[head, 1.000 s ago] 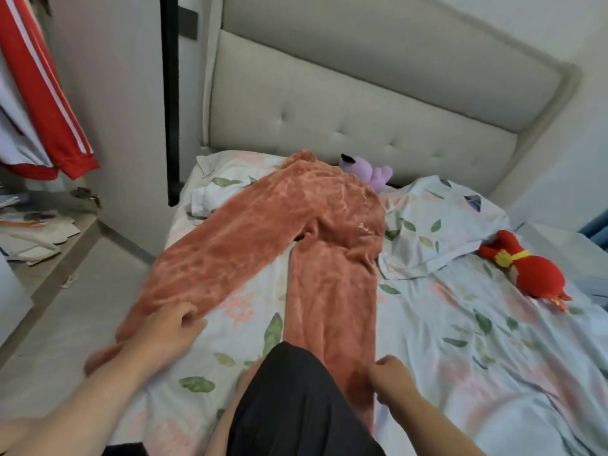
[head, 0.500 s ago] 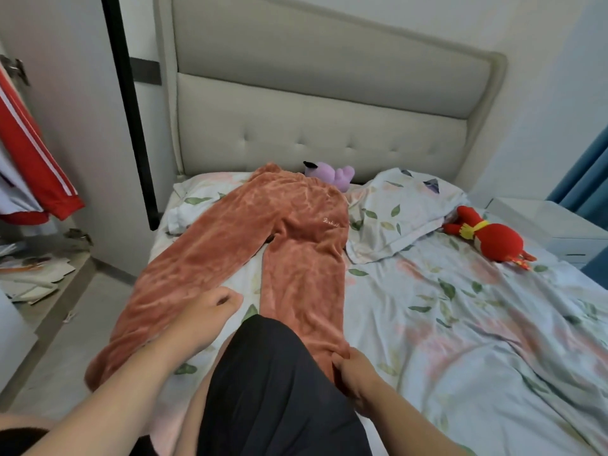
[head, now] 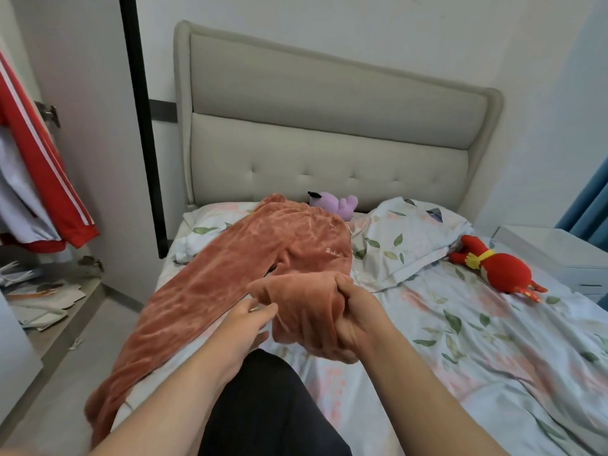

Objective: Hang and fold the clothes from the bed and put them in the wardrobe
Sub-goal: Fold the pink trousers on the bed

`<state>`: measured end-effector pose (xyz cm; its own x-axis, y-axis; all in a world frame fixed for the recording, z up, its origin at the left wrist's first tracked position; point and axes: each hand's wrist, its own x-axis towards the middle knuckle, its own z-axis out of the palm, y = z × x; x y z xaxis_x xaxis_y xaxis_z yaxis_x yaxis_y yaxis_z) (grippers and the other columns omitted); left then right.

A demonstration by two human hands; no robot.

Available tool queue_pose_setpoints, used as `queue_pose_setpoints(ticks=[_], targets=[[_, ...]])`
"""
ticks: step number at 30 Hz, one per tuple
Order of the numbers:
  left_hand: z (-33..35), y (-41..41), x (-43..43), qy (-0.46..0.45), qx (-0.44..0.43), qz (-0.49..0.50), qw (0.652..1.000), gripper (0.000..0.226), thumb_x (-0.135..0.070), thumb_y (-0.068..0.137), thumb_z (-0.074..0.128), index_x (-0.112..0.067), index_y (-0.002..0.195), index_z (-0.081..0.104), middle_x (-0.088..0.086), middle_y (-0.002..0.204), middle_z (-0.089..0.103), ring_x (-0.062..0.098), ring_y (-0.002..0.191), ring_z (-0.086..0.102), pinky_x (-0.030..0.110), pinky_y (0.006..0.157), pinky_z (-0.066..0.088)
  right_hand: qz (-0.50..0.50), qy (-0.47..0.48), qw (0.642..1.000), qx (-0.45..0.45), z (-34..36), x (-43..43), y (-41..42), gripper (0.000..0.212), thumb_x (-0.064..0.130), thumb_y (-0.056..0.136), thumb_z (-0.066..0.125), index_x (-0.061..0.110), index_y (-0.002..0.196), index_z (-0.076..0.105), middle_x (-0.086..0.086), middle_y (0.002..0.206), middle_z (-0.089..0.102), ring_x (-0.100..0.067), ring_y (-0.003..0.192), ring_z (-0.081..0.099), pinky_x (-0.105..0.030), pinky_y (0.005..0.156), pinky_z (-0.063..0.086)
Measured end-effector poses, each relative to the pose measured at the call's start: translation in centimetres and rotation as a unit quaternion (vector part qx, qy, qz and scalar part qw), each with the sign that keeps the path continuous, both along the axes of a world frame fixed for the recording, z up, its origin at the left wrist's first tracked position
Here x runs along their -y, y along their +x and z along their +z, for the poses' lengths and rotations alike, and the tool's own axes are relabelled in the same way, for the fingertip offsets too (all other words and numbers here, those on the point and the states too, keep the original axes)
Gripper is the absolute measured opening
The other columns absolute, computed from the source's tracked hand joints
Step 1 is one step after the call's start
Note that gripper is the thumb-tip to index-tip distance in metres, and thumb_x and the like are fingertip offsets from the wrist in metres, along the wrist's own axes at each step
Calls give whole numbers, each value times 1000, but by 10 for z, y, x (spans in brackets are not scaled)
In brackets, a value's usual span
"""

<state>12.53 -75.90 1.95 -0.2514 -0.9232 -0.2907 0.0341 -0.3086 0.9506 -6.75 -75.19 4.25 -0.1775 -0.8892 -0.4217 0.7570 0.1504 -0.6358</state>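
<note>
1 leg of the fuzzy orange pants (head: 210, 287) has just been picked up. Half a second ago both legs lay flat on the bed (head: 460, 340), and the right hand (head: 353, 319) was only pinching the bottom end of the right leg. Now that hand has lifted the end up and carried it toward the waist, so the right leg is bent over on itself in a soft bunch. The right hand's fingers are curled tight around that bunch of cloth.

The left hand (head: 245, 319) has moved too. Before, it was pressing on the left leg. Now it is off that leg and reaching across to the lifted cloth, with its fingers straight and spread a little. The fingertips are right at the edge of the bunch. I cannot tell if they are touching it yet.

The left leg is flat as before, running down to the edge of the bed, with its end hanging over the side. The waist is up by the pillow (head: 411, 238) and the purple plush toy (head: 335, 205).

So the folding has begun, I think. Nothing is neat yet, and the pants are far from the wardrobe (head: 65, 143) on the left, where a red jacket with white stripes (head: 42, 166) hangs. A red plush toy (head: 496, 269) lies on the right side of the bed.
</note>
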Motion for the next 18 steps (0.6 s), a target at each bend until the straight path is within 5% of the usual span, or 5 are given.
queue_pose_setpoints(ticks=[3, 9, 11, 14, 18], targets=[[3, 0, -2, 55, -113, -7, 992, 40, -31, 92, 64, -15, 128, 61, 11, 126, 67, 25, 114, 64, 41, 98, 50, 20, -45, 998, 33, 15, 4, 5, 28, 5, 103, 42, -6, 123, 57, -27, 100, 69, -33, 85, 73, -42, 65, 62], [16, 22, -13, 152, -275, 2, 949, 32, -15, 85, 60, -4, 112, 73, 21, 118, 69, 33, 106, 65, 47, 98, 47, 55, -27, 996, 63, 21, -9, 17, 21, -11, 90, 39, -3, 86, 58, -13, 68, 56, -19, 53, 61, -29, 47, 55], [23, 34, -18, 178, -256, -20, 950, 30, -12, 84, 60, 4, 106, 74, 26, 111, 69, 36, 98, 68, 47, 93, 53, 45, -7, 998, 42, 14, -20, 20, 17, -12, 88, 38, -4, 84, 53, -11, 67, 51, -14, 44, 53, -24, 39, 49], [17, 50, -32, 163, -187, -63, 967, 24, 0, 67, 75, 14, 86, 73, 26, 90, 71, 30, 69, 72, 30, 56, 59, 61, 38, 996, -55, -6, -47, 23, 30, -5, 85, 56, -17, 111, 63, -22, 89, 64, -23, 64, 63, -31, 52, 57], [-9, 66, -68, 140, -76, -92, 983, 70, -12, 27, 100, 3, 92, 77, 17, 103, 74, 21, 82, 74, 24, 66, 56, 68, 81, 979, -173, -28, -91, 31, 20, -7, 83, 61, -1, 102, 64, -19, 85, 72, -31, 69, 69, -36, 55, 55]])
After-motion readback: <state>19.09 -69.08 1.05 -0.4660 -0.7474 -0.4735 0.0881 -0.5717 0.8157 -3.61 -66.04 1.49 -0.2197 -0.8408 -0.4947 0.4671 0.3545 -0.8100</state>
